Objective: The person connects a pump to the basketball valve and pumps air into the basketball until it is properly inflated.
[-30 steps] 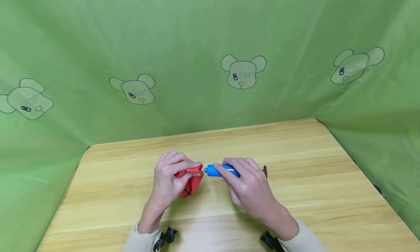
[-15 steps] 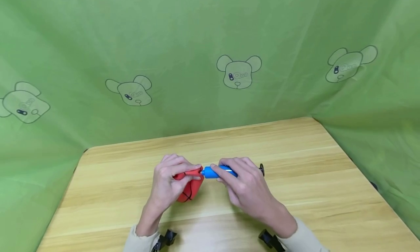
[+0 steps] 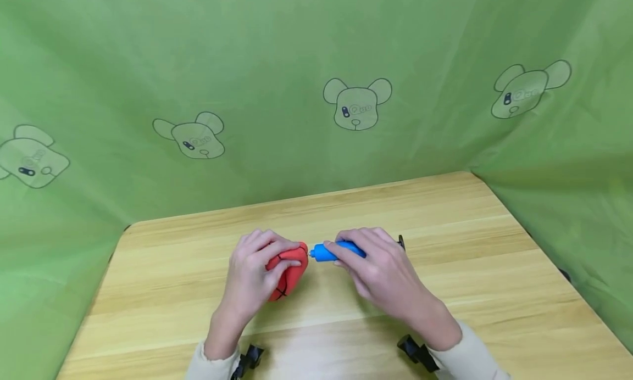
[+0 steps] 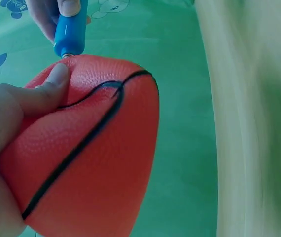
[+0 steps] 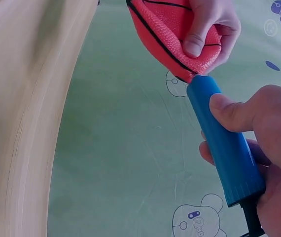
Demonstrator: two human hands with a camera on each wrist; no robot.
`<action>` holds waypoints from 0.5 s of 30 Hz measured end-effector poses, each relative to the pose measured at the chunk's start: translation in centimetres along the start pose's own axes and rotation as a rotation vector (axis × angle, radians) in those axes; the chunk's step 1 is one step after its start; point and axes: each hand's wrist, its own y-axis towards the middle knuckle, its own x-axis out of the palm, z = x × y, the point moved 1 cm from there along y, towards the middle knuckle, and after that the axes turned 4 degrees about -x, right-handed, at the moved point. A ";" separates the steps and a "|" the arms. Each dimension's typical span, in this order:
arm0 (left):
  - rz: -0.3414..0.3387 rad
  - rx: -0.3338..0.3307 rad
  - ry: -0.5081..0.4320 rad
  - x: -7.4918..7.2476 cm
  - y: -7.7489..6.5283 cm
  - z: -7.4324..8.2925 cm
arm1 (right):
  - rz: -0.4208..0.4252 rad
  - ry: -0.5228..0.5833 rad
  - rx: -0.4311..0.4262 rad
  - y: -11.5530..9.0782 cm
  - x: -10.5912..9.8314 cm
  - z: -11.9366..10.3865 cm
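Note:
My left hand (image 3: 254, 268) pinches a soft, partly collapsed red ball (image 3: 295, 270) with black seam lines, like a small basketball. In the left wrist view, the thumb presses a dent into the ball (image 4: 96, 163). A blue hand pump (image 3: 323, 252) is gripped by my right hand (image 3: 383, 270), its tip towards the ball's right end. A short bit of the needle (image 3: 310, 253) shows between pump and ball; whether it sits inside the ball cannot be told. The black pump handle (image 3: 401, 242) pokes out behind the right hand.
The hands are above a light wood table (image 3: 198, 242). Green cloth (image 3: 277, 67) printed with bear heads surrounds its back and sides. Black wrist mounts (image 3: 251, 358) sit by the cuffs.
The pump first came closer, up against the ball, then drew back slightly to the right, so a little of the needle shows again. The left hand keeps its pinch on the ball.

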 end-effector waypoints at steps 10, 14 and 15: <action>0.148 0.093 0.016 0.5 0.1 0.4 | 0.035 -0.032 -0.034 0.2 -0.3 -0.4; 0.180 0.100 -0.065 0.5 0.1 0.3 | 0.077 -0.030 -0.043 0.3 -0.3 -0.8; 0.182 0.103 -0.077 0.5 0.1 0.3 | 0.085 -0.031 -0.044 0.4 -0.3 -0.9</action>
